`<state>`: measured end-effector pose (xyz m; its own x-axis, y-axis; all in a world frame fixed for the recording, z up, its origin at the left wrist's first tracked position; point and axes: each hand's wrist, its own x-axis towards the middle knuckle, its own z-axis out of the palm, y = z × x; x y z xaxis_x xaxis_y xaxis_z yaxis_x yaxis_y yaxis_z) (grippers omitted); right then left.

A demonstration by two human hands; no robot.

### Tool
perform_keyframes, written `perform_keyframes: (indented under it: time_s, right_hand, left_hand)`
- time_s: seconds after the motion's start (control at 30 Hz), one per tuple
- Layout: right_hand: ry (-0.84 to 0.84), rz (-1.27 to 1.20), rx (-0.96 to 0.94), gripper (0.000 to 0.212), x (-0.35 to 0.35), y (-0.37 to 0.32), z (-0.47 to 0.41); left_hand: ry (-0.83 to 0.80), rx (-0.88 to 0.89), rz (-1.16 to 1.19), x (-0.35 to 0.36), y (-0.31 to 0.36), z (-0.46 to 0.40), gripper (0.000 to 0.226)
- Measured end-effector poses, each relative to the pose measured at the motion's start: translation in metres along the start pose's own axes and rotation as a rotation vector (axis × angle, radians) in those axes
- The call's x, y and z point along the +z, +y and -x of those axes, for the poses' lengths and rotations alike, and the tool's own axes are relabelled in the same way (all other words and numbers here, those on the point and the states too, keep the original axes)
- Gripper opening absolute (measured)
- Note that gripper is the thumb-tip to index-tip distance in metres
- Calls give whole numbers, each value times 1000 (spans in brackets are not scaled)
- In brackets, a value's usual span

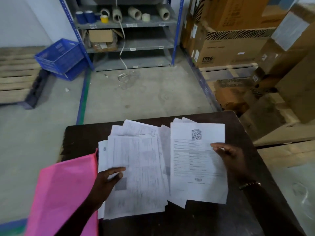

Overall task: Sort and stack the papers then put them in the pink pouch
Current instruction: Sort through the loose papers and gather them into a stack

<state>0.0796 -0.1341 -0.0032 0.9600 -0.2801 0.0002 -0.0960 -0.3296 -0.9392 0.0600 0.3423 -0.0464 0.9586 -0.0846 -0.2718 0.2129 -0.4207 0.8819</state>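
Dark table (213, 223), papers spread, pink pouch (64, 193) at 8 o'clock.
My left hand (104, 184) presses flat, fingers loose, on the loose pile (136, 167); my right hand (233, 159) pinches the QR sheet (192, 159) at 3 o'clock.

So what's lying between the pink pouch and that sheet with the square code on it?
In the head view, a loose fanned pile of papers lies between the pink pouch and the coded sheet, with the left hand on it.

Our left hand (109, 180) reaches in from below the papers (136, 167), fingers spread flat and thumb stretched forward, palm pressed down on them. Our right hand (230, 157) lies to the right of the papers, fingers curled, thumb pinching one sheet's edge, wrist bent inward.
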Motion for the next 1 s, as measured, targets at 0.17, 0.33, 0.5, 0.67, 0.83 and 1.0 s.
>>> perform_keyframes:
  time_s: [0.17,0.33,0.5,0.67,0.83,1.0]
  right_hand:
    - [-30,-217,-10,15,3,-28,9]
    - [-168,-118,3,15,75,-10,23]
    - [-217,-56,-43,17,141,6,23]
    - [-270,-33,-93,18,187,-1,17]
    - [-345,-22,-88,18,215,-10,23]
    - [-312,-12,11,18,193,-12,19]
  left_hand:
    - [-36,-16,36,-4,3,3,24]
    - [-42,-9,90,-1,5,6,46]
    - [-63,18,62,0,5,9,56]
    - [-45,17,103,1,3,11,52]
    - [38,-16,157,7,0,13,37]
    - [87,-7,133,9,-6,10,31]
